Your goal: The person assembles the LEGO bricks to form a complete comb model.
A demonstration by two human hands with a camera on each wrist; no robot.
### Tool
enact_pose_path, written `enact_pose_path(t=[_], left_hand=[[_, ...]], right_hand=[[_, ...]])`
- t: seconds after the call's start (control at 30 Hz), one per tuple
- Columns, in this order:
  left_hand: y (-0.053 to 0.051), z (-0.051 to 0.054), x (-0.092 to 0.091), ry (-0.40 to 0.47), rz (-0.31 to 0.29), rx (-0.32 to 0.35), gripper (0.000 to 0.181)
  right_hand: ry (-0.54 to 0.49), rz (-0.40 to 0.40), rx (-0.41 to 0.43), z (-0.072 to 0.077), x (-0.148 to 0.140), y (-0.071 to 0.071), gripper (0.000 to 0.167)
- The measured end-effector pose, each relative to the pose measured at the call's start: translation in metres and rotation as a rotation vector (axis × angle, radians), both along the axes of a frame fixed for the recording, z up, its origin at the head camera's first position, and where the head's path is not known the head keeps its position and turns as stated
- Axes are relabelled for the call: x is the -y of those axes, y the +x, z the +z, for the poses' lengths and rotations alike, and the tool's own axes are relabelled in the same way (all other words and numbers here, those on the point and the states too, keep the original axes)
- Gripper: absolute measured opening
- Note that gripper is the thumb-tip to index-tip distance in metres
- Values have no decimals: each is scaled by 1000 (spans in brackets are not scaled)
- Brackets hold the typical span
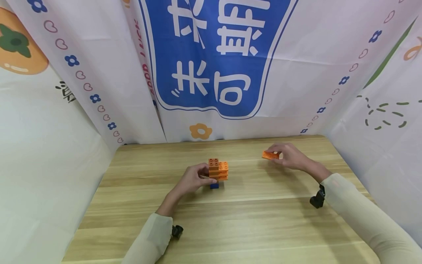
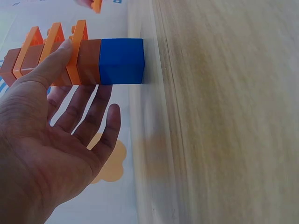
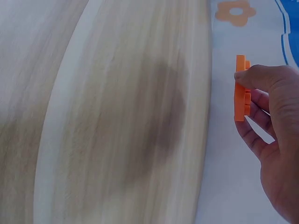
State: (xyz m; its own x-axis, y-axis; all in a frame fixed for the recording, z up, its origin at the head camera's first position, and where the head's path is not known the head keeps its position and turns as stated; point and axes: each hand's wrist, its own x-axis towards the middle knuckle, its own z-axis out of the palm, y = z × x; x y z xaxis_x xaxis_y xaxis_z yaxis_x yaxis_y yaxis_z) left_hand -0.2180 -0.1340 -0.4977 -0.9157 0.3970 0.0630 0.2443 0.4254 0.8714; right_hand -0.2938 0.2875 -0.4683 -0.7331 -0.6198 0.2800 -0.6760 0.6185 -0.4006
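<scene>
My left hand (image 1: 193, 178) grips a stack of toy building bricks (image 1: 213, 165) between thumb and fingers. Brown blocks and thin orange plates alternate in it, the plates jutting out to the right, and a blue brick (image 2: 122, 61) forms the bottom. In the left wrist view the thumb presses on the orange plates while the little finger is off the stack. Over the right part of the table, my right hand (image 1: 290, 157) pinches a thin orange building plate (image 3: 240, 88) with studs along one face. The plate is apart from the stack.
The wooden table (image 1: 250, 227) stands against a white printed cloth (image 1: 290, 95) at the back and sides. Small black devices (image 1: 317, 200) are strapped at both wrists. The right hand casts a shadow on the table.
</scene>
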Motion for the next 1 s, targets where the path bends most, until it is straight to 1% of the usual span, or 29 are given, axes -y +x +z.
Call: enact_pose_path(t=[0.2, 0.4, 0.5, 0.63, 0.7, 1.0], left_hand=[[-1, 1, 0, -5, -2, 7, 30], [-1, 2, -1, -10, 1, 10, 30], [-1, 2, -1, -8, 0, 13, 30], [-1, 2, 0, -7, -4, 11, 29], [-1, 2, 0, -7, -6, 9, 29], [-1, 1, 1, -9, -11, 9, 30]], right_hand=[[20, 38, -26, 11, 11, 6, 40], [-11, 118, -89, 20, 23, 10, 37], [-21, 149, -97, 25, 29, 12, 37], [-22, 164, -69, 32, 38, 17, 36], [-24, 178, -70, 34, 42, 19, 35], [-31, 268, -137, 44, 56, 26, 36]])
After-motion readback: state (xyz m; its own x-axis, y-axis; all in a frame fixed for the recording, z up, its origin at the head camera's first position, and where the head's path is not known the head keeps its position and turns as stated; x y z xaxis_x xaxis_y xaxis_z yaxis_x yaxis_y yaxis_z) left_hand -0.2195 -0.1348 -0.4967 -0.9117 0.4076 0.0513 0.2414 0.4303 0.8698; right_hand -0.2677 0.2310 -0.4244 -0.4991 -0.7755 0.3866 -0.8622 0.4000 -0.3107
